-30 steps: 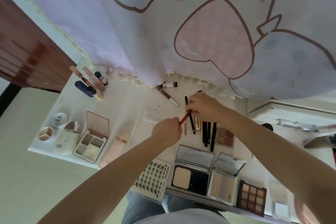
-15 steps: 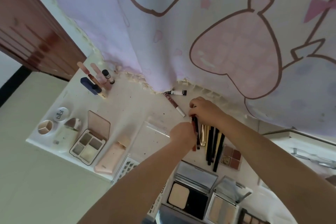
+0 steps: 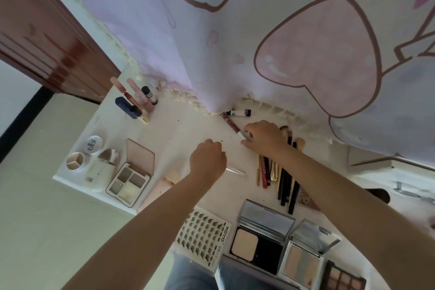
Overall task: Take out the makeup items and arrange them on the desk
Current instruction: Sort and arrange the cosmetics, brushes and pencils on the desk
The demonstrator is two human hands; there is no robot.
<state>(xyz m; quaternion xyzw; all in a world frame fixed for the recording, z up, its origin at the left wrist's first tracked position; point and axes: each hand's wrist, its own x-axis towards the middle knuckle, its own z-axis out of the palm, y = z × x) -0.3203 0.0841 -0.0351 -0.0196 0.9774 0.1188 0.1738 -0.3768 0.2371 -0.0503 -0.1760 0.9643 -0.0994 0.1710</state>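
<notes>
Nearest the person, along the desk's (image 3: 188,125) front edge, lie a sheet of false lashes (image 3: 203,239), an open powder compact (image 3: 257,242) with its mirror lid raised, a second open compact (image 3: 302,263) and a brown eyeshadow palette (image 3: 343,279) at the right. Further in, to the left, an open four-pan palette (image 3: 128,180) sits beside a pale pink tube (image 3: 157,192), with a white case (image 3: 101,167), a small round divided pot (image 3: 74,160) and a round lid (image 3: 92,145) towards the desk's left corner. The left hand (image 3: 207,160) hovers over the middle of the desk with fingers curled under – whether it holds anything I cannot tell; a clear slim stick (image 3: 235,170) lies just beside it. To the right a row of pencils and pens (image 3: 280,179) lies side by side, partly under the right forearm. The right hand (image 3: 266,138) reaches beyond them, fingers bent down onto the desk, its fingertips at the white end of a dark red lip pencil (image 3: 230,123) – touching or pinching, I cannot tell. Brush heads (image 3: 292,135) show past that wrist. At the back, a small black-and-white tube (image 3: 239,112) lies under the curtain's (image 3: 211,42) hem, and upright tubes and a navy case (image 3: 135,101) cluster at the far left.
</notes>
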